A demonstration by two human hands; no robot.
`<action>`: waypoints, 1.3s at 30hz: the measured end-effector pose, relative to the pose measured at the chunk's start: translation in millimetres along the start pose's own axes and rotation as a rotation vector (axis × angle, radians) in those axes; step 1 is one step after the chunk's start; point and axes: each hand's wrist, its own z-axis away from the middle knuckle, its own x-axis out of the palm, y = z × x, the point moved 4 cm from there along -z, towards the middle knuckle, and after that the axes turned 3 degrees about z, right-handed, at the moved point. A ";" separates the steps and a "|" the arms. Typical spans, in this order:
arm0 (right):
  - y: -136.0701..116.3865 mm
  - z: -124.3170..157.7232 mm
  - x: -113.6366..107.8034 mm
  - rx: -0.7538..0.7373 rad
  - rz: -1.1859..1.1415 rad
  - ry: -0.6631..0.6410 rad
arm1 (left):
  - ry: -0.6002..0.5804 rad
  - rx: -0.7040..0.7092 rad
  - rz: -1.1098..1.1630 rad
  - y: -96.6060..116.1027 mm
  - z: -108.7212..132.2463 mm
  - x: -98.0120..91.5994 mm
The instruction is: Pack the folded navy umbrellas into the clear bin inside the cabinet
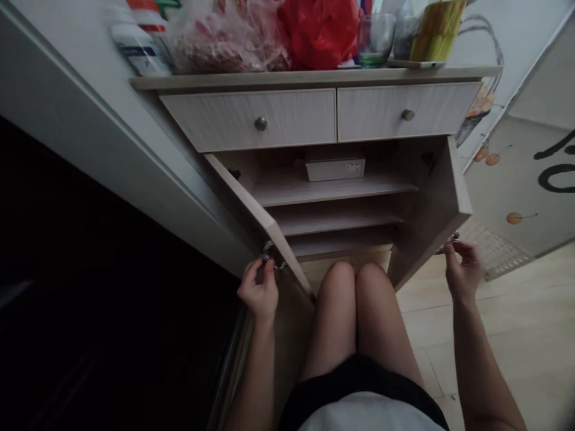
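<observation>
My left hand (259, 288) pinches the metal door handle (268, 250) on the outer face of the left cabinet door (274, 230). Over on the other side, my right hand (462, 270) has its fingers closed at a second metal handle (455, 237) on the right cabinet door (433, 221). Both doors stand swung outward from the pale wood cabinet (335, 197). Inside, a white box (336, 168) rests on the upper shelf (287, 190). Lower shelves show beneath it, partly in shadow.
My knees (354, 281) are between the doors. Two drawers with round knobs (260, 123) sit above. The cabinet top holds bottles (139, 51), a red plastic bag (317, 30), a clear bag (220, 42), a glass (375, 42) and a yellow pot (436, 30). A wall is close on the left.
</observation>
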 end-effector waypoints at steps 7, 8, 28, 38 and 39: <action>-56.1 11.8 56.2 -0.125 -0.238 -0.120 | -0.151 0.172 0.027 23.1 1.4 77.8; -62.8 12.6 67.4 -0.134 -0.258 -0.142 | -0.175 0.164 0.029 23.4 1.3 88.7; -129.1 -5.0 233.9 -0.152 -0.199 -0.306 | -0.396 0.047 -0.028 23.3 -29.5 226.0; -139.5 -18.2 272.1 -0.204 -0.161 -0.329 | -0.455 0.025 -0.064 13.3 -45.0 262.0; -140.3 -19.5 275.2 -0.200 -0.163 -0.331 | -0.455 0.022 -0.065 11.8 -46.1 265.0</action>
